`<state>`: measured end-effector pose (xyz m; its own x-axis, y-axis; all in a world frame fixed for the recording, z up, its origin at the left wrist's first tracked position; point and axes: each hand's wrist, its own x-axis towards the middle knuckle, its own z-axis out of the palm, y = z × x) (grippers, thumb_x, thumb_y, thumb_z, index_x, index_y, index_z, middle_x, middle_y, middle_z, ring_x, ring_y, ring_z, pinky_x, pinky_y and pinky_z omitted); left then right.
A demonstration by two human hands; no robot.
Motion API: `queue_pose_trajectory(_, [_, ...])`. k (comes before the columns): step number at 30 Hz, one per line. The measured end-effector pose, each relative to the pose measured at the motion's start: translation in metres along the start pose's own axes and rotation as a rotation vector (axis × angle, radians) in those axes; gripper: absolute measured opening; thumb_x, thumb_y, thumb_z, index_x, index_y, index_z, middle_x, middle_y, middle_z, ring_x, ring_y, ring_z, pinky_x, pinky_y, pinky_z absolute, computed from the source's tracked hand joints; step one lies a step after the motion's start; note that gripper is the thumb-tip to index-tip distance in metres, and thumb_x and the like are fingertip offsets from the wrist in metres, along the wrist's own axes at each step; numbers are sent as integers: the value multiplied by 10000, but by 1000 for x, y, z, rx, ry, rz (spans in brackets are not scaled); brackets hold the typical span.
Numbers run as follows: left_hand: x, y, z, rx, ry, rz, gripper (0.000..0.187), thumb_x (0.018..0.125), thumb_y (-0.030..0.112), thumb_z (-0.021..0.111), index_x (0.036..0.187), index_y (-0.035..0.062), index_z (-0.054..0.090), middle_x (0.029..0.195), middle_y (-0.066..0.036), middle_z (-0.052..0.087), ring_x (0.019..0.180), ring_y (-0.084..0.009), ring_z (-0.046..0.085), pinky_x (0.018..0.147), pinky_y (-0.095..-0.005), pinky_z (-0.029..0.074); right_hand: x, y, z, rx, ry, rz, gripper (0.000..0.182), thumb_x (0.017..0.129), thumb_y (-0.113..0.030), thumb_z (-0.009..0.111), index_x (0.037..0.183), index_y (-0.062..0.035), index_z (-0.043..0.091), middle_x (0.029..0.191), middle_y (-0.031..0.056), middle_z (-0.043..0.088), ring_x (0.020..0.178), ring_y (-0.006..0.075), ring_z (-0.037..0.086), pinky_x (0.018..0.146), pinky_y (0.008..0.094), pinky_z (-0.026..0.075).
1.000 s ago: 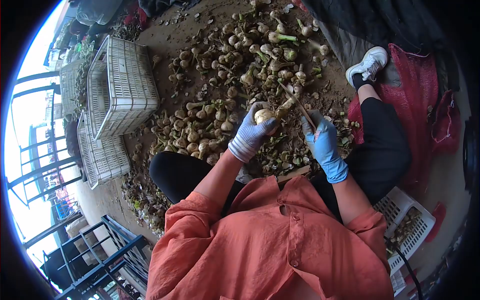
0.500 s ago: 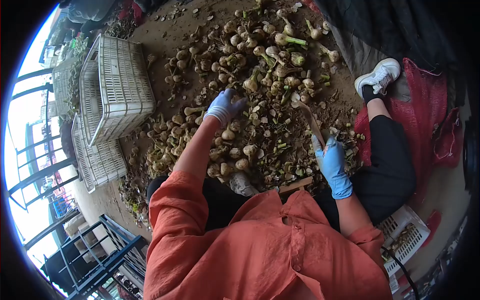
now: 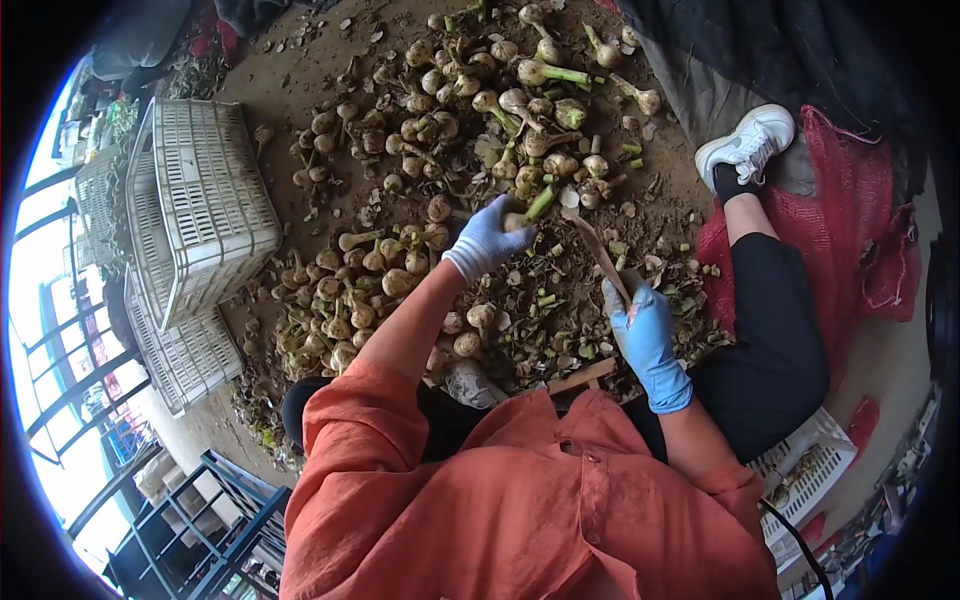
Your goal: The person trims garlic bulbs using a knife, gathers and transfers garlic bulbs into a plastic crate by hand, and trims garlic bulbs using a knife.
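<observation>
In a white glove, my left hand [image 3: 488, 240] is closed round a garlic bulb [image 3: 516, 221], whose green stem points up and right. My right hand [image 3: 640, 322], gloved in light blue, grips a knife [image 3: 598, 250] with a long brownish blade. The blade's far end lies close to the stem. Around both hands, loose garlic bulbs [image 3: 395, 282] cover the dirt floor, with cut stems and papery skins [image 3: 545, 318] scattered between them.
White plastic crates [image 3: 215, 190] are stacked at the left. Red mesh sacking [image 3: 840, 200] lies at the right beside my white shoe [image 3: 750, 148]. Another white crate [image 3: 825, 455] sits low on the right, and a blue metal frame [image 3: 225, 510] is at the lower left.
My left hand has moved right and now holds a garlic bulb by the knife. My right hand has shifted slightly left with the knife. The whole view has tilted a little.
</observation>
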<state>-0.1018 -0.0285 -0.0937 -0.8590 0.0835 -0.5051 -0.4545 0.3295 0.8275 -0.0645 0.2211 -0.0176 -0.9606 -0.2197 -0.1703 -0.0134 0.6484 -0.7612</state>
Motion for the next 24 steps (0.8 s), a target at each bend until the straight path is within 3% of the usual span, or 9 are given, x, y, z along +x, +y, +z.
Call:
queue_pose_trajectory(6, [-102, 74, 31, -77, -52, 240, 441, 741, 206, 686, 1064, -19, 488, 897, -73, 559, 828, -127, 522, 746, -263, 469, -14, 5, -14, -138, -1, -156, 163, 872, -233, 561, 871, -72, 585, 661, 145, 610, 627, 333, 615, 517, 405, 473])
queue_pose_trajectory(8, [-122, 89, 26, -301, -111, 152, 481, 756, 231, 710, 1092, -8, 461, 940, -63, 541, 846, -115, 515, 761, -267, 474, -31, 64, 3, -431, -199, -17, 197, 884, -245, 526, 897, -61, 594, 665, 167, 608, 626, 354, 610, 511, 438, 468])
queue_pose_trajectory(10, [-128, 94, 27, -333, -53, 171, 626, 755, 276, 742, 1213, 22, 399, 991, -67, 527, 881, -117, 527, 802, -279, 479, -36, 45, -9, -229, -51, 8, 230, 881, -261, 533, 892, -39, 590, 666, 175, 607, 619, 359, 606, 503, 437, 463])
queue_pose_trajectory(12, [-136, 98, 33, -682, -158, 63, 758, 740, 267, 762, 1319, 68, 315, 1059, -68, 514, 937, -126, 535, 834, -275, 478, -28, 33, -21, -118, 91, -69, 247, 881, -272, 538, 887, -30, 587, 660, 180, 601, 613, 359, 603, 503, 428, 458])
queue_pose_trajectory(14, [-137, 94, 43, -592, -248, 73, 843, 706, 207, 790, 1362, 106, 270, 1159, -54, 498, 1019, -142, 522, 875, -272, 458, -28, 19, -25, -32, 102, -51, 233, 877, -273, 555, 874, -42, 581, 650, 179, 592, 604, 358, 597, 500, 415, 449])
queue_pose_trajectory(16, [-137, 87, 59, -447, -130, 193, 747, 703, 189, 778, 1322, 111, 366, 1116, -60, 517, 942, -140, 549, 796, -244, 487, -30, 1, -26, 4, 105, -153, 217, 875, -264, 566, 859, -48, 570, 647, 175, 590, 612, 360, 597, 505, 411, 446])
queue_pose_trajectory(20, [-140, 92, 52, -127, 3, 152, 639, 701, 240, 774, 1238, 100, 458, 1110, -61, 522, 931, -127, 545, 762, -243, 485, -34, -14, -23, 83, 105, -228, 200, 891, -249, 550, 849, -54, 565, 652, 155, 594, 615, 360, 592, 511, 412, 448])
queue_pose_trajectory(22, [-147, 106, 37, 839, 279, 392, 498, 699, 342, 757, 1037, 35, 557, 1067, -103, 554, 939, -156, 557, 735, -282, 481, -36, -16, -23, 102, 117, -262, 148, 892, -210, 552, 865, -66, 575, 666, 144, 603, 613, 351, 597, 514, 404, 454])
queue_pose_trajectory(24, [-145, 95, 37, 641, 270, 426, 559, 697, 391, 748, 1045, 18, 521, 1003, -89, 581, 886, -137, 562, 720, -277, 478, -42, -26, -29, 149, 124, -284, 101, 855, -161, 596, 896, -70, 584, 687, 138, 614, 603, 336, 601, 511, 397, 460])
